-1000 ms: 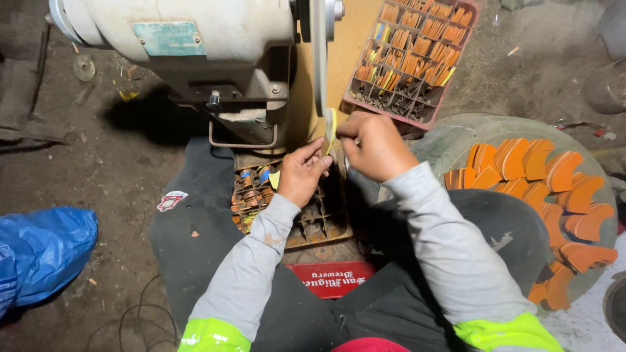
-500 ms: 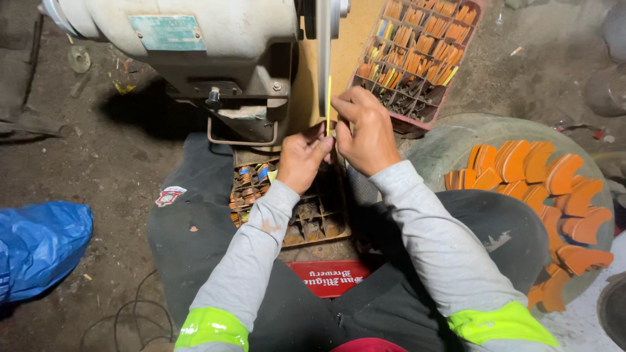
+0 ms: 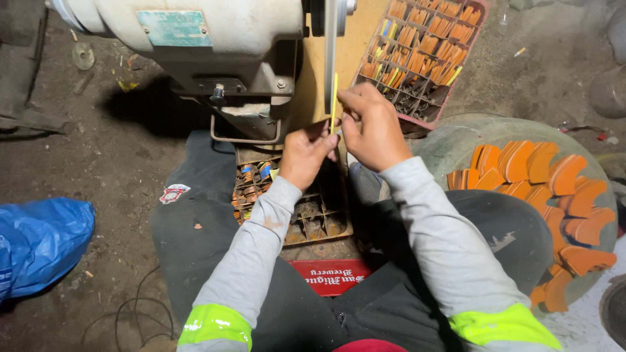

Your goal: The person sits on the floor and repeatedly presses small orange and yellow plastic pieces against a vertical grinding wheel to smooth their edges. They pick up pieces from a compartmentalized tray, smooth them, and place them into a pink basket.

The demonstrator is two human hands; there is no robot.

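One view only: head-worn camera. We look steeply down over our own grey sleeves, close above the left hand (image 3: 305, 155) and right hand (image 3: 373, 128). It faces forward onto the bench grinder (image 3: 195, 39), compartment crates and dirt floor (image 3: 98, 163). No second view shares this.

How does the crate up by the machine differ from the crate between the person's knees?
The far crate lies tilted and is packed with orange and yellow pieces. The near crate lies flat under the left hand and has many bare cells, with pieces only at its left side. Both are divided into small square cells.
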